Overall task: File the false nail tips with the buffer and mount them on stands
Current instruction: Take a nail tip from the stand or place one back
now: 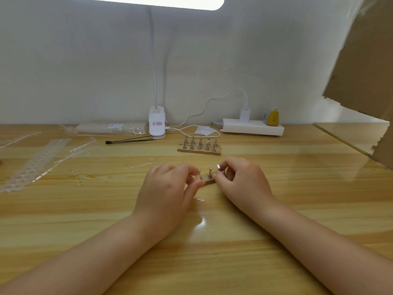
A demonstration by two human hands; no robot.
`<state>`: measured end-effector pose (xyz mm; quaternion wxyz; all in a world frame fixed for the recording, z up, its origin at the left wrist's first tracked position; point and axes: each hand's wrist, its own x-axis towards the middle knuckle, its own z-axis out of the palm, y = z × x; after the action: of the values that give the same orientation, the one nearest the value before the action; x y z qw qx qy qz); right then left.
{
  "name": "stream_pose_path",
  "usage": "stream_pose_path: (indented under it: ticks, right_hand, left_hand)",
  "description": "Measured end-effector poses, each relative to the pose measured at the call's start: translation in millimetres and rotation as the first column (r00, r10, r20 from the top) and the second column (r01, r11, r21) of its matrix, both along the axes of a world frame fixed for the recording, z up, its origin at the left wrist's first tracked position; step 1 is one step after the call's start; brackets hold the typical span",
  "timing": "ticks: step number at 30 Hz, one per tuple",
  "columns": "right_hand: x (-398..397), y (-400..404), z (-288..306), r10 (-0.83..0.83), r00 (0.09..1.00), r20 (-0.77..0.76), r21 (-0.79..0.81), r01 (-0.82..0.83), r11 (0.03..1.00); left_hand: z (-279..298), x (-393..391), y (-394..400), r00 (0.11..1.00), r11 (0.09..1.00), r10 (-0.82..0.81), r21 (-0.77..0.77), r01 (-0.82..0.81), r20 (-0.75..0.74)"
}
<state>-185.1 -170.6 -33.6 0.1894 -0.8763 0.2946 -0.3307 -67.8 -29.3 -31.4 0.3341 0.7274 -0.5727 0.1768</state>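
Head view shows a wooden table (276, 241) against a pale wall. Toward its left edge lie perforated plastic strips (36, 162) and thin clear sprues, and near the back edge a clear packet of nail tips (110, 128). Just right of the packet stands a white clip lamp (157, 124), with a black cord (129, 140) lying in front of it. Right of the lamp, back from the middle, a wooden base (198, 150) carries two rows of small metal stands (200, 143).

At the table's middle, the left hand (168, 188) has thumb and forefinger pinched on a clear false nail tip (199, 175) at the left end of a small wooden strip (209, 180). One metal stand (209, 174) sits upright on that strip between the hands. The right hand (240, 179), fingers curled, grips another metal stand (219, 169) at the strip's right end. A clear plastic offcut (201, 199) lies just nearer the front edge, beside the left thumb.

Near the back edge farther right rests a white power strip (253, 126) with a plugged adapter and a small yellow object (272, 118). Cardboard (365, 60) hangs over the right edge.
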Motion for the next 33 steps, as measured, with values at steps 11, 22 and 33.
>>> stream_pose_path:
  ticks: [11,22,33]
  right_hand:
    - [-3.1,16.1,0.5,0.227,0.951,0.210,0.063,-0.244,0.968]
    - [-4.9,22.9,0.1,0.422,0.864,0.275,0.070,-0.456,0.887]
    - [-5.4,21.3,-1.9,0.427,0.845,0.321,0.117,-0.483,0.868]
  left_hand:
    - [-3.5,11.6,-2.4,0.988,0.997,-0.040,-0.072,0.030,-0.151]
    - [-7.1,15.4,-4.0,0.945,0.971,-0.200,-0.184,0.155,-0.259]
    - [-7.6,15.1,-4.2,0.932,0.972,-0.203,-0.178,0.154,-0.300]
